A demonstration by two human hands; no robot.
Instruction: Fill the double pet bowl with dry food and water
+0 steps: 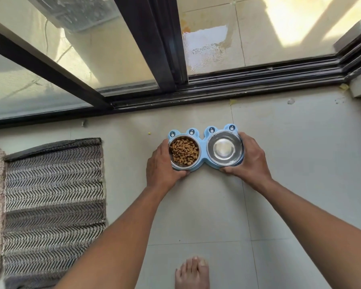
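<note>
The blue double pet bowl [203, 140], with frog-eye bumps along its far edge, is over the tiled floor near the sliding door. Its left steel cup holds brown dry food [184, 151]. The right steel cup [224, 148] looks shiny; I cannot tell whether it holds water. My left hand [162, 165] grips the stand's left end, thumb curled under the near edge. At the right end, my right hand [251, 159] grips the stand, fingers wrapped round its side. Whether the stand touches the floor is unclear.
A dark sliding-door track [217, 90] and glass panes run across just beyond the bowl. A striped grey mat [52, 205] lies on the floor to the left. My bare foot [193, 274] stands at the bottom. Pale floor tiles [300, 174] stretch to the right.
</note>
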